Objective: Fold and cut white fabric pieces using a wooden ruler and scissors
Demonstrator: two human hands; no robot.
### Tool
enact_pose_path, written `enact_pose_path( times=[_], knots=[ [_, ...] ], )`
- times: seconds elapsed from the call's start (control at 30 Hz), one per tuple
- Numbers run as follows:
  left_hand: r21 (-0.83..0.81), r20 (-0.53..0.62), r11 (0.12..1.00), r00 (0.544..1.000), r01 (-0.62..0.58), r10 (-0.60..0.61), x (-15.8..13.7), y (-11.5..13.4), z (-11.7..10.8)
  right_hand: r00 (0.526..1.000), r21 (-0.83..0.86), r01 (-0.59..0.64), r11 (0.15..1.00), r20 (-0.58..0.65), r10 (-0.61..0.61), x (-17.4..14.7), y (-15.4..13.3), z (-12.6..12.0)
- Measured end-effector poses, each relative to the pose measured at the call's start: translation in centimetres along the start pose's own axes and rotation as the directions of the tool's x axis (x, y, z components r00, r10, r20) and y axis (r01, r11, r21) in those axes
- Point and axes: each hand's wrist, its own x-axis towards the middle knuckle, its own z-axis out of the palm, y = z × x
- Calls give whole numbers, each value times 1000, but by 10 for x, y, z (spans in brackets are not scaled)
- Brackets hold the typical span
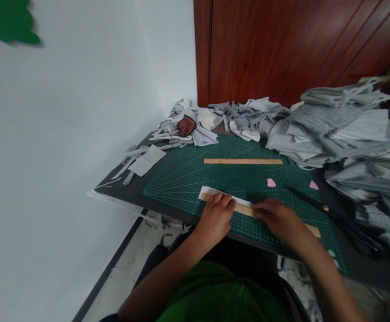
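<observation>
A wooden ruler [243, 209] lies across a narrow white strip of fabric or paper [242, 201] on the green cutting mat [181, 183]. With bent fingers, my left hand [217, 211] presses and grips the ruler near its left end. My right hand [278, 217] covers the ruler farther right, its fingers closed together at the strip's right end. Whatever those fingers pinch is hidden. The ruler's far end [313, 230] shows beyond my right wrist. To the right lie large black scissors [340, 219], blades pointing at the mat.
Another wooden ruler [243, 161] lies farther back on the mat. Two pink pieces [271, 182] rest near the scissors. Stacks of grey cloth [336, 129] rise at the right, and scraps [248, 116] line the back. White sheets [147, 160] lie left, beside a wall.
</observation>
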Motion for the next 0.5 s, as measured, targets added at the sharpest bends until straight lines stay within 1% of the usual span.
enact_pose_path(
  times=[0.1,0.17,0.3,0.5],
  knots=[
    [14,14,999,999,-37,37,2,-4,-6,1000,-23,12,1000,-5,-12,0,2,2],
    [17,13,999,999,-40,40,3,-5,-7,999,-47,27,999,-17,-28,-1,4,3],
    [6,-9,1000,1000,11,-11,2,-3,-3,999,-83,33,996,-6,-34,-2,6,5],
    [-69,-22,994,996,88,-90,1,-1,2,1000,-91,29,995,14,-28,-2,7,4]
  ],
)
